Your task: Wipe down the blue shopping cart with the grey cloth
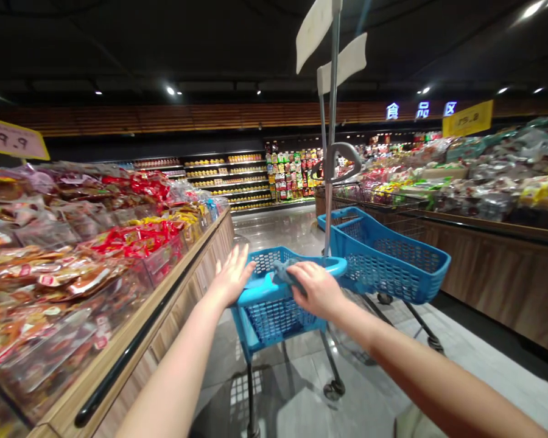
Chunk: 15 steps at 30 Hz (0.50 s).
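In front of me stands a blue plastic shopping cart (274,322) with a perforated basket. My left hand (231,278) lies at the left corner of its handle (261,294), fingers stretched out and apart. A bunched grey-blue cloth (282,272) is under my right hand (318,288), whose fingers curl over it against the top of the handle. Part of the cloth is hidden by those fingers.
Another blue cart (393,267) stands close on the right. A metal signpost (332,121) rises between the carts. Wooden bins (168,334) of packaged snacks line the left, with more snack bins (497,255) on the right. Stocked shelves (228,182) span the back.
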Tool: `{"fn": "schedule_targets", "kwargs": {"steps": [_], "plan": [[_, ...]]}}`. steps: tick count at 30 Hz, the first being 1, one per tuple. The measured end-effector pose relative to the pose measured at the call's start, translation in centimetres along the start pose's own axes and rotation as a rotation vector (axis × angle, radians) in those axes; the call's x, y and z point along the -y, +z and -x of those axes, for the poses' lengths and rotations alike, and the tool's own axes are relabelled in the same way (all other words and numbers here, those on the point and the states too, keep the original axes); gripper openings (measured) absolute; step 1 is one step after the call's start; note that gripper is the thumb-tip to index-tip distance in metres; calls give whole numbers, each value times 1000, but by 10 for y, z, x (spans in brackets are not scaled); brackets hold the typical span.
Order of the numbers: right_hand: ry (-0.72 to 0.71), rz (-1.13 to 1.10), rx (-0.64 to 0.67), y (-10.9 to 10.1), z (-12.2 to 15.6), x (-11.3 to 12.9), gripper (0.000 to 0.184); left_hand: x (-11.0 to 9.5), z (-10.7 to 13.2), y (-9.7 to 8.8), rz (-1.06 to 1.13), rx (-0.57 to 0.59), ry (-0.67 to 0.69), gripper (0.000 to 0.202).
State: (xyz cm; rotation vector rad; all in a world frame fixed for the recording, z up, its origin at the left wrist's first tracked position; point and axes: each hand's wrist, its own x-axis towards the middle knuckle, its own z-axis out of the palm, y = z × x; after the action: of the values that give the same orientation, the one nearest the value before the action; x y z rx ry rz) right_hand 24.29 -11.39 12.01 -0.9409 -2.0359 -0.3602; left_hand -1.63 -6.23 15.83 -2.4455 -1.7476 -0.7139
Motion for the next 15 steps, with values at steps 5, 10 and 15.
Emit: {"fn": "schedule_targets", "kwargs": {"steps": [5,10,15], "plan": [[323,-8,155,-33,-4,-78,33,-4,-2,0,20,6,-8,73],[396,69,207,-25,-21,-74,26,-5,-5,4,12,-42,-45,74],[276,13,75,-3,-31,-16,29,1,-10,7,19,-36,-57,74]]}}
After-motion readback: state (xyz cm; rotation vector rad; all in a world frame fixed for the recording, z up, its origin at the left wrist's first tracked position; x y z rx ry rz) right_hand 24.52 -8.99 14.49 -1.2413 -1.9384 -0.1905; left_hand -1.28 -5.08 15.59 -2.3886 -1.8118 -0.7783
